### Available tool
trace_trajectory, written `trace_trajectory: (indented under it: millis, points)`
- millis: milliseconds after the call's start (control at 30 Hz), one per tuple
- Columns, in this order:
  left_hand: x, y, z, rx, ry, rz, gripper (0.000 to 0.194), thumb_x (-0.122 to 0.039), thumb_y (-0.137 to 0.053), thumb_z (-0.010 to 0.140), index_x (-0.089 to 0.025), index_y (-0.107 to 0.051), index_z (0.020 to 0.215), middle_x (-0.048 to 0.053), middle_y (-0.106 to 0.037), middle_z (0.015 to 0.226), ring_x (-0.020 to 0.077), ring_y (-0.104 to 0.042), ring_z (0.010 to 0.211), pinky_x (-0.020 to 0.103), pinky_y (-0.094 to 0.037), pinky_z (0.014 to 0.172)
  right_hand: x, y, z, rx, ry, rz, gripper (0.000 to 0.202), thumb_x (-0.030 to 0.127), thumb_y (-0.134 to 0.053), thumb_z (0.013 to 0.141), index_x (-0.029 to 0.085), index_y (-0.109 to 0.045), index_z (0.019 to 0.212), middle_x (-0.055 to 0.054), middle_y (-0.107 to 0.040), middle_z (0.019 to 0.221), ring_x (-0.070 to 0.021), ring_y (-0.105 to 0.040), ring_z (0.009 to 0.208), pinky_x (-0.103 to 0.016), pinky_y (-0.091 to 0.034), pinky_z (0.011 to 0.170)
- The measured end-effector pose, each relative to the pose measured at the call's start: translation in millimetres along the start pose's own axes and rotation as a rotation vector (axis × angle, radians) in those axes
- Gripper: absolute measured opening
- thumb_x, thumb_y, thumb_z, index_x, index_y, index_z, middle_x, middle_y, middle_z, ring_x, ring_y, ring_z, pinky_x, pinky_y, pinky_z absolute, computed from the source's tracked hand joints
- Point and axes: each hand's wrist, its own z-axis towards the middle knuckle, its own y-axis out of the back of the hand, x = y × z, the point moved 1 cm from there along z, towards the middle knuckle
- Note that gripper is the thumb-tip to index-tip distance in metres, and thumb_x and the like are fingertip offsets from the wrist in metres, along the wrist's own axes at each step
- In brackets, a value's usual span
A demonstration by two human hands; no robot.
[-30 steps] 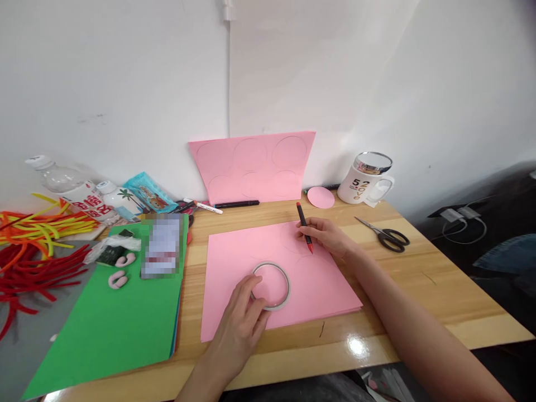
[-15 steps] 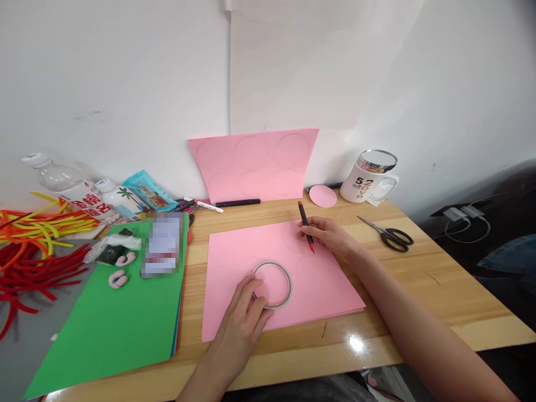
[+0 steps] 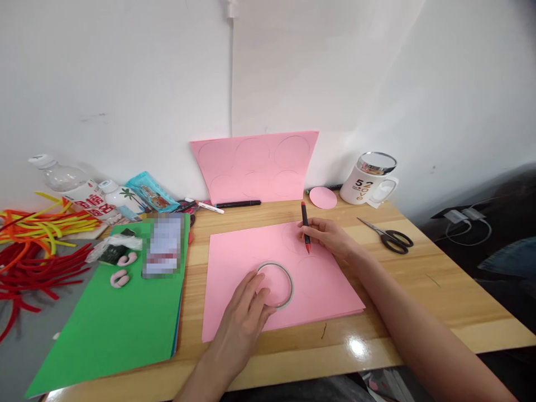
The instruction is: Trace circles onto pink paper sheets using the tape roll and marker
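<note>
A pink paper sheet point(image 3: 234, 251), with faint circles drawn on it, lies on the wooden table. Resting on its lower middle is a thin grey ring point(image 3: 290, 282), its inside showing pink. My left hand point(image 3: 247, 310) grips the ring's left and lower edge, thumb and fingers curled against it. At the sheet's upper right, my right hand point(image 3: 326, 235) pinches a black marker with red ends point(image 3: 305, 223), held upright with its red lower tip above or at the paper. I cannot tell whether the tip touches.
Against the wall leans another pink sheet with circles point(image 3: 255, 167). A pink disc point(image 3: 322, 197), a white mug point(image 3: 363, 181) and scissors point(image 3: 391, 237) lie rightward. Left are green paper point(image 3: 125, 335), a blurred phone point(image 3: 164, 245), bottles point(image 3: 62, 178) and fuzzy sticks point(image 3: 46, 268).
My left hand and the ring have shifted very slightly right. The marker in my right hand stands a little more upright, its lower tip moved slightly left.
</note>
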Motion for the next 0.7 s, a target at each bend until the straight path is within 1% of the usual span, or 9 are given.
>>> trace_trajectory:
  millis: [133, 233, 333, 433, 500, 567, 633, 700]
  points:
    - [1.2, -1.2, 10.7, 0.12, -0.118, 0.084, 0.025, -0.011, -0.045, 0.093, -0.009, -0.05, 0.117, 0.022, -0.055, 0.129, 0.0288, -0.046, 0.13, 0.044, -0.052, 0.098, -1.1, 0.2, 0.6, -0.004, 0.008, 0.031, 0.044, 0.05, -0.074, 0.07, 0.016, -0.066, 0.096, -0.007, -0.072, 0.082, -0.0194, -0.067, 0.077, -0.034, -0.053, 0.076]
    - [3.5, -2.0, 20.8, 0.236, -0.198, 0.121, 0.033, -0.006, -0.041, 0.091, -0.009, -0.047, 0.124, 0.021, -0.054, 0.132, 0.0274, -0.044, 0.131, 0.044, -0.05, 0.1, -0.4, -1.7, 0.1, -0.018, 0.003, 0.069, 0.045, 0.052, -0.075, 0.068, 0.016, -0.066, 0.093, -0.007, -0.072, 0.081, -0.0199, -0.068, 0.078, -0.035, -0.053, 0.079]
    - [6.1, -3.6, 27.4, 0.315, -0.228, 0.131, 0.034, -0.008, -0.041, 0.091, -0.011, -0.048, 0.124, 0.017, -0.057, 0.128, 0.0258, -0.046, 0.13, 0.043, -0.046, 0.104, 1.3, -3.7, -0.5, -0.029, -0.017, 0.097, 0.044, 0.053, -0.076, 0.067, 0.016, -0.066, 0.088, -0.006, -0.072, 0.08, -0.0197, -0.068, 0.079, -0.035, -0.053, 0.082]
    - [7.3, -5.2, 28.9, 0.337, -0.264, 0.143, 0.03, -0.01, -0.046, 0.09, -0.009, -0.051, 0.12, 0.018, -0.058, 0.124, 0.028, -0.047, 0.128, 0.044, -0.044, 0.105, 3.9, -6.4, -1.0, -0.036, -0.023, 0.114, 0.044, 0.055, -0.077, 0.065, 0.016, -0.066, 0.084, -0.006, -0.072, 0.08, -0.0194, -0.068, 0.079, -0.036, -0.053, 0.083]
    - [7.0, -4.8, 29.2, 0.349, -0.266, 0.14, 0.029, -0.009, -0.048, 0.089, -0.01, -0.052, 0.118, 0.018, -0.056, 0.126, 0.0291, -0.047, 0.128, 0.044, -0.045, 0.103, 6.7, -10.5, -1.8, -0.05, -0.007, 0.115, 0.045, 0.056, -0.077, 0.063, 0.017, -0.066, 0.082, -0.006, -0.071, 0.078, -0.0191, -0.067, 0.077, -0.036, -0.053, 0.083]
    - [6.1, -3.1, 30.3, 0.367, -0.233, 0.12, 0.03, -0.007, -0.048, 0.088, -0.015, -0.052, 0.117, 0.016, -0.053, 0.13, 0.0282, -0.045, 0.128, 0.043, -0.046, 0.101, 9.9, -17.9, -3.4, -0.072, 0.007, 0.118, 0.046, 0.057, -0.078, 0.062, 0.017, -0.065, 0.082, -0.006, -0.071, 0.078, -0.019, -0.067, 0.075, -0.036, -0.054, 0.081]
    - [5.3, -0.9, 32.1, 0.389, -0.191, 0.106, 0.032, -0.007, -0.049, 0.087, -0.019, -0.053, 0.117, 0.014, -0.051, 0.133, 0.0268, -0.045, 0.128, 0.042, -0.046, 0.101, 12.6, -28.9, -5.6, -0.084, 0.018, 0.128, 0.045, 0.056, -0.078, 0.062, 0.018, -0.064, 0.081, -0.005, -0.071, 0.079, -0.019, -0.068, 0.074, -0.036, -0.055, 0.078]
    - [5.0, 0.5, 33.6, 0.402, -0.179, 0.104, 0.032, -0.007, -0.052, 0.086, -0.019, -0.054, 0.116, 0.014, -0.05, 0.133, 0.0272, -0.046, 0.127, 0.042, -0.045, 0.102, 13.6, -42.0, -8.0, -0.079, 0.017, 0.152, 0.042, 0.054, -0.079, 0.062, 0.018, -0.064, 0.079, -0.005, -0.071, 0.08, -0.0195, -0.068, 0.074, -0.035, -0.056, 0.075]
